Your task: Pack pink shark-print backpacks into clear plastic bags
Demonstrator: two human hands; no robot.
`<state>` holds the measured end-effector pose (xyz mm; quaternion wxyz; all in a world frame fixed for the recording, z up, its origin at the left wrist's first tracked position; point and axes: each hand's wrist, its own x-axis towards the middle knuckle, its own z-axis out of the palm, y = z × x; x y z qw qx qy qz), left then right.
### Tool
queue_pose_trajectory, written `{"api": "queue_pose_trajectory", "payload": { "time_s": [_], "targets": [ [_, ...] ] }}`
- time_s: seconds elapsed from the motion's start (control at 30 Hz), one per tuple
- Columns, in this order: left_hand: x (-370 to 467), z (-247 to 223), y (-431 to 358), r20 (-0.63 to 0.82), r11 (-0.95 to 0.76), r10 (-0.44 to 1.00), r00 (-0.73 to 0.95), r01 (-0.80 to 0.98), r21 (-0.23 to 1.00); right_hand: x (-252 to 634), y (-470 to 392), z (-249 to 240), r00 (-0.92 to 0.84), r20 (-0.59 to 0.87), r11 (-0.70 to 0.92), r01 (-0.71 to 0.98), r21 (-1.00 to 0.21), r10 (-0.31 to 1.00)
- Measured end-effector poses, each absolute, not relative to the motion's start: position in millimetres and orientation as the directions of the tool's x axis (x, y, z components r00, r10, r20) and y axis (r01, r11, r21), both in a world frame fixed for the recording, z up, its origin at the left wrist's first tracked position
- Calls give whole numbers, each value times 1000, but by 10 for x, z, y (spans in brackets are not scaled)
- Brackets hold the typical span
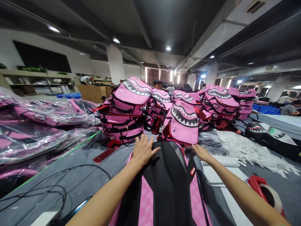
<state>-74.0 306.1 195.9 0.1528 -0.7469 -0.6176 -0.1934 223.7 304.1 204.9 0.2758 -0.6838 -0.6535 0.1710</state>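
A pink and black backpack [171,182] lies on the grey table [89,188] in front of me, its black padded side up. My left hand [143,150] rests at its upper left edge with the fingers spread. At the upper right, my right hand [199,152] has its fingers pressed together near a black strap [192,160]; what they hold, if anything, is too small to make out. Just beyond stands a pink backpack [182,122] with a shark-mouth print.
Stacked pink backpacks [127,110] line the back. Plastic-wrapped bags [47,119] fill the left side. White tags [254,150], a red tape dispenser [261,185] and a black bag [272,135] are on the right. A cable [63,169] lies at the left.
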Motion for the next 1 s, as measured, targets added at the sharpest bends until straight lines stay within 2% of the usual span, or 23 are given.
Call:
{"api": "queue_pose_trajectory", "payload": {
  "time_s": [0.07,0.13,0.2,0.3,0.4,0.57,0.67,0.8,0.93,1.0],
  "targets": [
    [-510,1966,3138,518,-409,802,297,906,114,2187,3255,1952,88,46,-38,766,-642,995],
    [-194,1895,3267,474,-587,775,418,755,294,2089,3353,1913,103,87,-21,757,-653,991],
    [110,1787,3410,434,-649,756,490,647,400,2002,3341,1935,131,169,10,759,-651,977],
    [372,1627,3539,438,-691,723,534,559,459,1919,3136,1976,45,369,199,779,-595,928],
    [388,1489,3515,493,-741,669,556,449,499,1831,2795,1941,-84,554,392,793,-466,828],
    [315,1326,3437,569,-754,653,500,350,556,1682,2273,1951,-188,709,586,721,-370,680],
    [344,1313,3519,574,-751,653,494,328,573,1693,2065,1996,-147,734,602,687,-407,663],
    [379,1409,3620,548,-752,649,527,336,568,1775,1927,1947,-64,707,565,653,-504,705],
    [386,1622,3429,541,-771,626,561,340,539,1921,1937,1922,67,601,456,586,-670,796],
    [431,1764,3253,567,-823,539,623,247,511,2028,1972,1973,96,530,395,557,-730,843]
  ]
}}
